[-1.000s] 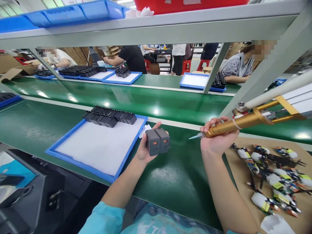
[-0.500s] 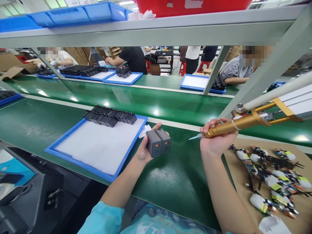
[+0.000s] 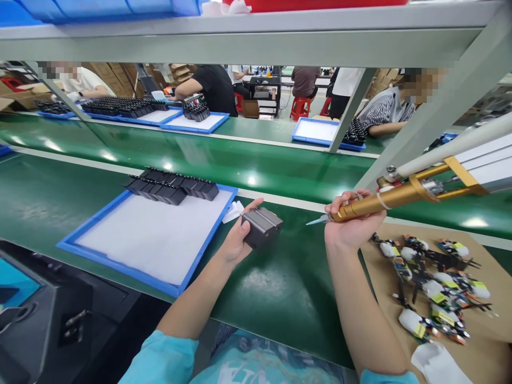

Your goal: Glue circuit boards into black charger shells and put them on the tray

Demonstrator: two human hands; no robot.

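Observation:
Two dark grey charger housings (image 3: 262,226), side by side with small orange ports, are gripped by my left hand (image 3: 236,237) above the green bench. My right hand (image 3: 356,221) is wrapped round a gold glue dispenser (image 3: 376,205), whose pale blue tapered nozzle (image 3: 317,221) points left toward the housings, apart from them. Left of my left hand lies a blue-rimmed tray (image 3: 180,290) with a white lining; several more black housings (image 3: 172,186) stand in rows at its far end. A crumpled white tissue (image 3: 232,212) sits just behind my left hand.
On the right, a cardboard sheet (image 3: 484,330) bears several circuit boards (image 3: 436,288) and a white paper (image 3: 438,362). A shelf beam (image 3: 240,50) crosses overhead. Past the green belt (image 3: 224,162), people work beside other trays (image 3: 316,130). A black machine (image 3: 60,320) stands at lower left.
My left hand has tipped the two housings, so their top faces show more and the orange ports less. My right hand still holds the dispenser nearly in place. The whole view has shifted slightly.

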